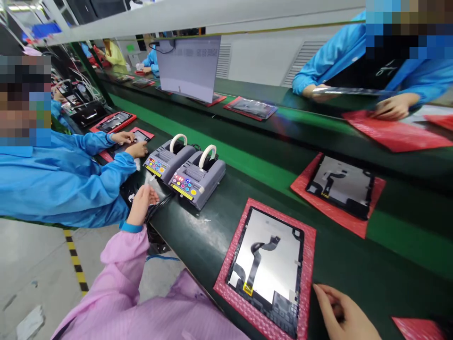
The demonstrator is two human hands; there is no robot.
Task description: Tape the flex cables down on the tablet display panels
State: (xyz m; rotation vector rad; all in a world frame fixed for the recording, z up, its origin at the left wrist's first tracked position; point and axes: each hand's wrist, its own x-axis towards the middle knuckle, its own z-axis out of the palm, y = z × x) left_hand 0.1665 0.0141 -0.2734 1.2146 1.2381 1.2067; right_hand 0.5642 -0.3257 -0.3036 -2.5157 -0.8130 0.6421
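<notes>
My left hand [142,203], in a pink sleeve, reaches toward the near corner of the closer grey tape dispenser [198,179] and touches a clump of black cables [157,208] at the table edge; its fingers are loosely curled. My right hand [341,311] rests on the dark green table just right of a tablet panel [269,264] lying face down on a red bubble-wrap mat [307,236], fingers bent, holding nothing I can see.
A second tape dispenser [170,158] stands beside the first. Another panel on a red mat [339,186] lies on the green belt [247,160]. A person in blue [63,174] works at my left; another person in blue [389,80] works across the line.
</notes>
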